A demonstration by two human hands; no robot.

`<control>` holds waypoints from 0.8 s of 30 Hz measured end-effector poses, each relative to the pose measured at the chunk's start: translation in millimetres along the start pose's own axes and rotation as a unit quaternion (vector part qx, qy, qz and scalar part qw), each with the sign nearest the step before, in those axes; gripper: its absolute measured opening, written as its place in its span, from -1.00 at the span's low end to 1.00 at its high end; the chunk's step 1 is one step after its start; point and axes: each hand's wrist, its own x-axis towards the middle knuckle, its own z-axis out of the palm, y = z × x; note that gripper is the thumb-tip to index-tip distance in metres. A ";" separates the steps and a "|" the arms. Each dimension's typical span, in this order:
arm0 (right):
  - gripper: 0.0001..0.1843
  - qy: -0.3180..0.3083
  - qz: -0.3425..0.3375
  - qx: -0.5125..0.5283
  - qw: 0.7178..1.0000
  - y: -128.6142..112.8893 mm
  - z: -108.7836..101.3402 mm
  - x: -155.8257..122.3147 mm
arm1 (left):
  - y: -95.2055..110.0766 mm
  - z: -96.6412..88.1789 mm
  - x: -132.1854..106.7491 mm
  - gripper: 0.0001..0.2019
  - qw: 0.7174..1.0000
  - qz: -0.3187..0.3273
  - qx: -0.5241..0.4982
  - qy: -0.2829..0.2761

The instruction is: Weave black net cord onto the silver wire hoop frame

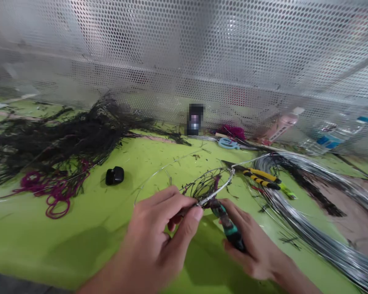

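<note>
My left hand [164, 228] pinches the near end of a silvery wire [219, 190] between thumb and forefinger. Beside that wire a small net of thin dark strands [200, 185] spreads out above my fingers. My right hand [251, 237] is wrapped around pliers [230, 228] with black and teal handles. Their jaws meet the wire bundle close to my left fingertips; whether they bite on it I cannot tell. Farther along, the wire runs up toward a second pair of pliers [260, 175] with yellow and black handles, lying on the green tabletop [104, 228].
A large coil of silver wire [290, 212] covers the right side. Dark fibre strands [64, 139] and magenta cord [53, 190] lie left, near a black case [114, 175]. Blue-handled scissors [228, 143], a pink bottle [282, 126] and a clear bottle [334, 136] are by the perforated metal panel [159, 49].
</note>
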 end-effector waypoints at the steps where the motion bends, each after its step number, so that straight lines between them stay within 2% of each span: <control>1: -0.20 0.000 0.000 0.002 1.000 0.9 1.2 -1.1 | -0.6 1.3 0.0 -0.83 1.000 -0.004 -0.002 -0.006; 6: -0.12 -0.015 0.009 0.017 1.000 2.6 2.1 -0.2 | -0.5 6.9 -1.6 -0.83 0.999 0.000 -0.027 -0.018; 10: -0.14 -0.019 0.002 0.024 1.000 7.3 5.1 1.3 | 0.0 8.6 -3.0 -0.84 0.999 -0.004 -0.028 -0.022; 15: -0.16 -0.007 -0.030 0.026 0.999 14.4 10.7 0.6 | -3.7 14.9 -6.5 -0.82 0.998 0.033 -0.046 -0.037; 18: -0.14 -0.001 -0.051 0.031 0.998 18.9 12.9 2.0 | -6.7 18.9 -8.8 -0.83 0.997 0.039 -0.021 -0.056; 24: -0.19 0.007 -0.096 0.034 0.995 23.2 13.9 9.7 | -11.5 21.3 -8.4 -0.90 0.996 0.072 -0.044 -0.037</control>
